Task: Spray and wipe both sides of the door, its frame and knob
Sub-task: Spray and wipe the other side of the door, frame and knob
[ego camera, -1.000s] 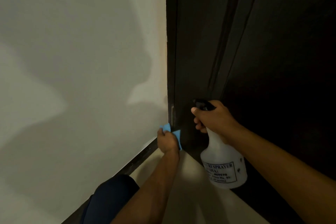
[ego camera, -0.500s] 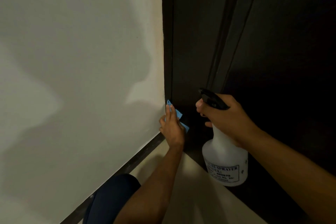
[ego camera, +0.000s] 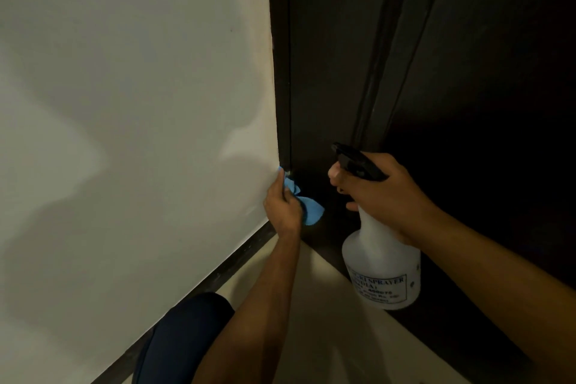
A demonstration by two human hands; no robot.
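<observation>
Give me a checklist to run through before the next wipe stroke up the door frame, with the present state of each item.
1. Blue cloth gripped in left hand: ok.
2. Cloth against the door frame, low by the wall: ok.
3. Spray bottle held upright in right hand: ok.
4. Nozzle aimed at the frame: cannot tell.
5. Frame wet with spray: cannot tell, too dark.
6. Knob in reach: cannot tell, out of view.
</observation>
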